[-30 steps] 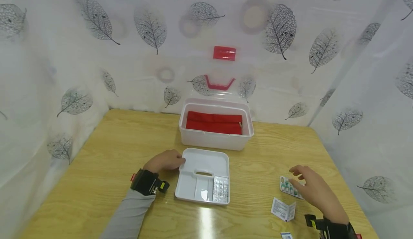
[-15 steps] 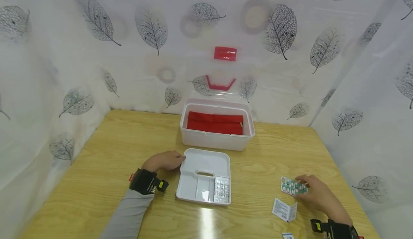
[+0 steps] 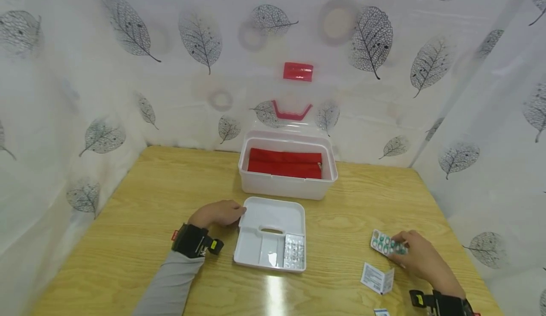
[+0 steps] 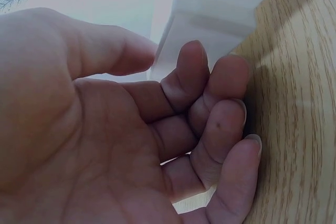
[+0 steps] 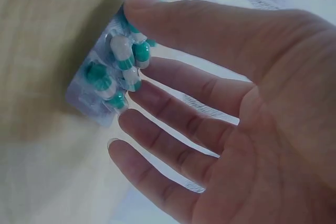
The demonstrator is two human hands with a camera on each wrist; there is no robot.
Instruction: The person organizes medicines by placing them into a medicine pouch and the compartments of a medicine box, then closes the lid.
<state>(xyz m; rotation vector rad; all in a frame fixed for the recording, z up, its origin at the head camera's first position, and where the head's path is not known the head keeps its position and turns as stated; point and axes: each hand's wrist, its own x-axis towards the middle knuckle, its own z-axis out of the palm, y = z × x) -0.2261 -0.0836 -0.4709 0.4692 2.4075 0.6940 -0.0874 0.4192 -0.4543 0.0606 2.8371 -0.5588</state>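
My right hand (image 3: 420, 257) pinches a blister pack of green-and-white capsules (image 3: 381, 242) by its edges, at the right of the table in the head view. The right wrist view shows the thumb on one edge of the blister pack (image 5: 118, 59) and fingertips on the other. At the white divided tray (image 3: 273, 212), my left hand (image 3: 217, 212) grips the upper left edge. Up close, its thumb (image 4: 126, 53) touches the tray wall (image 4: 205, 30) and the fingers curl beside it. A clear blister pack (image 3: 294, 251) lies in the tray's lower right compartment.
Behind the tray stands a translucent box (image 3: 286, 188) with its lid up and a red zipped pouch (image 3: 283, 164) inside. A folded leaflet (image 3: 377, 278) lies near the right hand. Below it, a small white-and-blue packet (image 3: 381, 312) is cut off by the frame. Leaf-patterned curtains surround the table.
My right hand has come down onto the capsule blister pack and taken hold of it. The pack's left end has since tilted up slightly. My left hand stays at the tray's edge.
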